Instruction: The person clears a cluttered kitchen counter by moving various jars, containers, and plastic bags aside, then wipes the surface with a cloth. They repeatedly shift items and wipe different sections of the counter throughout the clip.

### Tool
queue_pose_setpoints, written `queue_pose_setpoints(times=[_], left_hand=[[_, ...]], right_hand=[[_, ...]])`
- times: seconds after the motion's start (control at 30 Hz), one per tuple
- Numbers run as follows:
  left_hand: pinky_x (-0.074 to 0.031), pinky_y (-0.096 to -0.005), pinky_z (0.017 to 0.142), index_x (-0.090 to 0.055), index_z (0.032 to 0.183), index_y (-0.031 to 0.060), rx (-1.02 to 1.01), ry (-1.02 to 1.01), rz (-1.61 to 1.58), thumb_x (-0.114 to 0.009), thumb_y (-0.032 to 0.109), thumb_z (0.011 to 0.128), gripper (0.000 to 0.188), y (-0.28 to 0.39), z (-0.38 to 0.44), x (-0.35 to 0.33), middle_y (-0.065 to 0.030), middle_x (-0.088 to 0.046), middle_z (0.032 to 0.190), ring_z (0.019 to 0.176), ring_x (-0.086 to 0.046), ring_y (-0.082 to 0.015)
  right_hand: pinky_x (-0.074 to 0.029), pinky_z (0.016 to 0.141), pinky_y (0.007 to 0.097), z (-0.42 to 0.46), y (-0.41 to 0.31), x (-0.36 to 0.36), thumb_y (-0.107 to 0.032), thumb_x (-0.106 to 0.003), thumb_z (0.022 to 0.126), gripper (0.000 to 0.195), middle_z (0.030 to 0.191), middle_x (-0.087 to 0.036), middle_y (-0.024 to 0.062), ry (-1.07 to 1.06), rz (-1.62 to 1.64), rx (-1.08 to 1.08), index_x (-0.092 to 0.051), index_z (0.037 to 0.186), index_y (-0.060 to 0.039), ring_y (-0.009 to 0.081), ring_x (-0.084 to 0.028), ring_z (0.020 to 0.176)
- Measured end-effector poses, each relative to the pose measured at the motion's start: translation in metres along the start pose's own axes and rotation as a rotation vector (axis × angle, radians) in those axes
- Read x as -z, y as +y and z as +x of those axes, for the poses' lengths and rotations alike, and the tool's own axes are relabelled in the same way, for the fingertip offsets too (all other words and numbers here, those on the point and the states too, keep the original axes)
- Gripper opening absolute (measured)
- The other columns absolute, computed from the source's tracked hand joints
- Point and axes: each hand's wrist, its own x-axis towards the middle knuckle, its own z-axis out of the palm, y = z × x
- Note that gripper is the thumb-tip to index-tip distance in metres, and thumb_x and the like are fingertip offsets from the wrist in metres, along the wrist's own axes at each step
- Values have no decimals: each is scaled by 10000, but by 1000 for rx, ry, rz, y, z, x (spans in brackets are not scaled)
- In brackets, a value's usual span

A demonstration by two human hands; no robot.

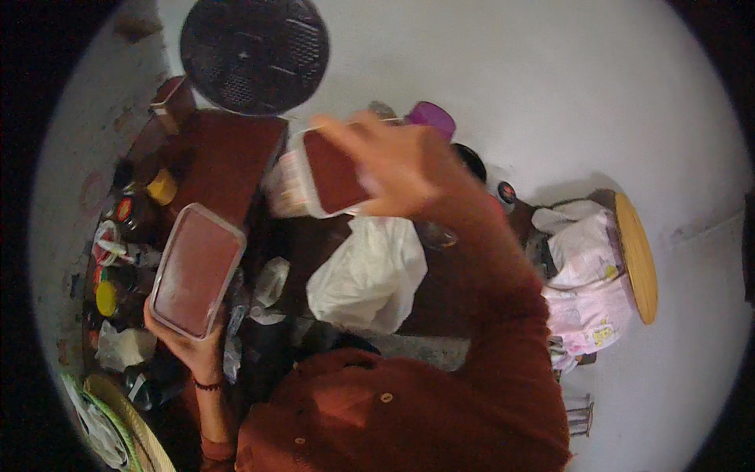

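Note:
My left hand (pixel 191 354) grips a rectangular translucent plastic container or lid (pixel 197 271) by its lower end; its middle looks reddish brown, and I cannot tell whether that is contents or the table showing through. My right hand (pixel 395 168), blurred, reaches across and grasps a similar rectangular plastic container (pixel 336 174) with a pale rim and a brown middle. Against its left side shows a pale, ribbed stack or wall (pixel 289 186), too blurred to tell. Below my right hand, a white plastic bag (pixel 371 277) rests on the dark brown table (pixel 227 147).
Jars and bottles, one with a yellow lid (pixel 107 298), crowd the left side. A yellow cup-like object (pixel 162 187) is near them. At the back are a round black perforated object (pixel 253 56) and a purple container (pixel 433 120). Pink printed cloth (pixel 590 295) hangs beside a round wooden board (pixel 637 259).

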Motion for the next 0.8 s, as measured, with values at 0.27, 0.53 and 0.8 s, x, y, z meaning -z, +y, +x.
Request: queue_pose_setpoints(times=[0.27, 0.53, 0.8], left_hand=[[-405, -362, 988, -362, 1297, 35, -131, -968, -453, -894, 206, 565, 922, 138, -78, -204, -138, -489, 1223, 1142, -506, -234], [-363, -453, 998, -432, 1264, 14, -135, -1186, -371, -844, 216, 614, 795, 134, -198, -357, -193, -495, 1228, 1130, -475, -381], [-373, -473, 1009, -354, 1327, -55, -344, -825, -368, -828, 220, 635, 883, 95, -259, -434, -263, -417, 1275, 1198, -418, -415]], right_hand=[[-530, 704, 437, -246, 103, 93, -205, -824, 539, 905, 1103, -565, 89, -315, -454, -703, -405, 1341, -196, 350, -633, 863], [-535, 742, 415, -382, 243, -44, -186, -834, 511, 972, 1220, -536, 79, -564, -285, -595, -357, 1358, -201, 309, -630, 975], [-510, 844, 445, -394, 299, -98, -129, -788, 602, 947, 1336, -456, 96, -572, -202, -582, -304, 1412, -206, 339, -562, 1103]])
